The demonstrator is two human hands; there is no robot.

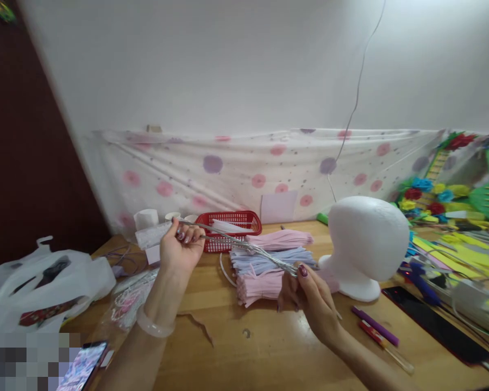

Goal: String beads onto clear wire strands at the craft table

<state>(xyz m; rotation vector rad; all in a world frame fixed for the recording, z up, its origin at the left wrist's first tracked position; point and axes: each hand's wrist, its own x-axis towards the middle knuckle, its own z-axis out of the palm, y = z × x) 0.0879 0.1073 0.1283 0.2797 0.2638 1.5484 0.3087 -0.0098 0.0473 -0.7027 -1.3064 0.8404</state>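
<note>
A bundle of thin silvery strands [258,251], like wire or tinsel cord, stretches between my hands above the table. My left hand [183,243] has its fingers curled around the far end, where the strands split into two lengths. My right hand [312,298] pinches the gathered end between thumb and fingers. Behind the strands lie bundles of pink pipe cleaners [258,288] and light-blue pipe cleaners [277,260]. A white foam head [367,244] stands just right of my right hand. A clear bracelet sits on my left wrist.
A red plastic basket [250,220] stands at the back. White plastic bags [44,282] and a lit phone [83,366] are at left. On the right lie a black phone [436,323], a purple pen [375,326], a blue glue gun [424,282] and colourful paper pieces [458,255].
</note>
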